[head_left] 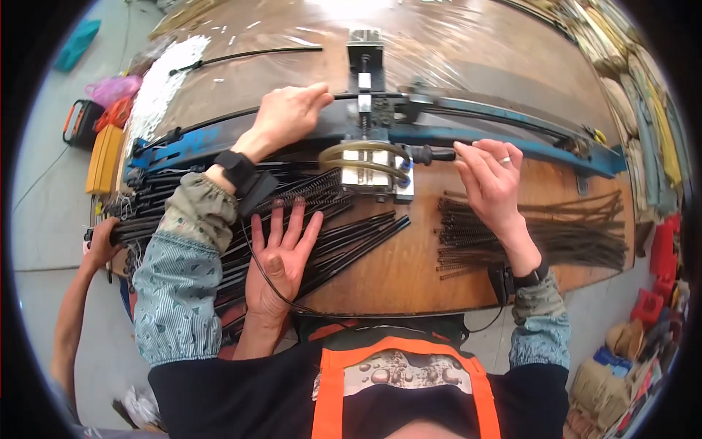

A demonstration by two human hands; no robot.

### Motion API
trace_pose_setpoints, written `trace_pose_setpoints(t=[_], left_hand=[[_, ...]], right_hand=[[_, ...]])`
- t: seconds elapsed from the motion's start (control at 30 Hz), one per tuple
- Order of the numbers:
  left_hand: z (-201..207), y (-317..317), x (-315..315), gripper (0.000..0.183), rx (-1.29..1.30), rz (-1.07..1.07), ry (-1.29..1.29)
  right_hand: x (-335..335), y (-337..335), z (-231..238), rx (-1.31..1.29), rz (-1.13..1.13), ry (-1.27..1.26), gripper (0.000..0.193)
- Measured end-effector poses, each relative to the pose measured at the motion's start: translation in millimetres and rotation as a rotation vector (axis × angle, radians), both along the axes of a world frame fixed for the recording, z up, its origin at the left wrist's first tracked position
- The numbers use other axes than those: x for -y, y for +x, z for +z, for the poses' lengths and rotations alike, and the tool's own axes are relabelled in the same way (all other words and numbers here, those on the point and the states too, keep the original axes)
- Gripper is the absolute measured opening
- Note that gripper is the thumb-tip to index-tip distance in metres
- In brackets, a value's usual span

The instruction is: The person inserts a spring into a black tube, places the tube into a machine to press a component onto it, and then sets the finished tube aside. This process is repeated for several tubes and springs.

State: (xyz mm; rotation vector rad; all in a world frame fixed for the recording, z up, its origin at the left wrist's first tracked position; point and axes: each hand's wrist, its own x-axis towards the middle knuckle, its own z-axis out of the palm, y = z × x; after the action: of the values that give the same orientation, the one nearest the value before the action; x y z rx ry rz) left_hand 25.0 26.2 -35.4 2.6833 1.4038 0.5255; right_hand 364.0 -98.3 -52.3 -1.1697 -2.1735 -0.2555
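Observation:
My left hand (289,117) is closed in a pinch at a thin black rod (227,118) lying along the blue rail (497,143). Just right of its fingertips stands a metal press clamp (367,172) with a vertical screw and a looped hose (329,154). My right hand (493,179) pinches the end of the black lever handle (439,154) that sticks out from the clamp's right side. Under my left forearm, another person's hand (281,274) lies palm up with fingers spread, over a pile of black tubes (351,245). At the far left another person's hand (104,241) grips several black tubes.
A bundle of dark springs (541,230) lies on the wooden table (417,278) at the right. White pieces (172,80) are heaped at the back left beside another black rod (256,53). Rolled cloth (643,95) lines the right edge; a yellow box (104,159) stands left.

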Motion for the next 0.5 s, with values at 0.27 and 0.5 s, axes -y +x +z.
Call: trace_pose_setpoints(t=[0.27,0.5], left_hand=[[13,-13,20,0.019,-0.029,0.051,0.035],[11,-11,10,0.014,-0.038,-0.076,0.206]], right_hand=[[-15,-23,-10,-0.245,0.236,-0.297,0.03],[-28,-22,-13,-0.409,0.209,-0.402,0.022]])
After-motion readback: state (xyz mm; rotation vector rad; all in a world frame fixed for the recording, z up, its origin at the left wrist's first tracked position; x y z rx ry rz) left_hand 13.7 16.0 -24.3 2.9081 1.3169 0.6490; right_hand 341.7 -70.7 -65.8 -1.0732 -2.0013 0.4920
